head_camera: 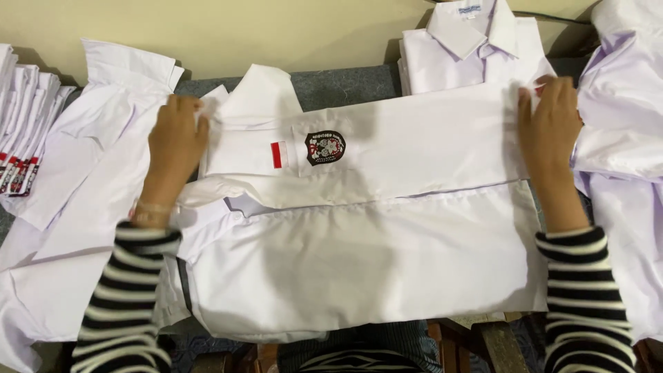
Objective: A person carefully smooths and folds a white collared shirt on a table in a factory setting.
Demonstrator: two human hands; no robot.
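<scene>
A white cotton school shirt (359, 228) with a dark round chest badge lies sideways mid-counter. The left hand (176, 141) at 9 o'clock pinches its collar end; the right hand (549, 128) at 3 o'clock pinches the hem (fingers curled over cloth). A folded white collared shirt (476, 48) sits at 1 o'clock.

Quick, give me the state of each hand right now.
Left hand: closed on the collar end of the white cotton shirt with a chest badge.
Right hand: gripping that shirt's opposite edge.
</scene>
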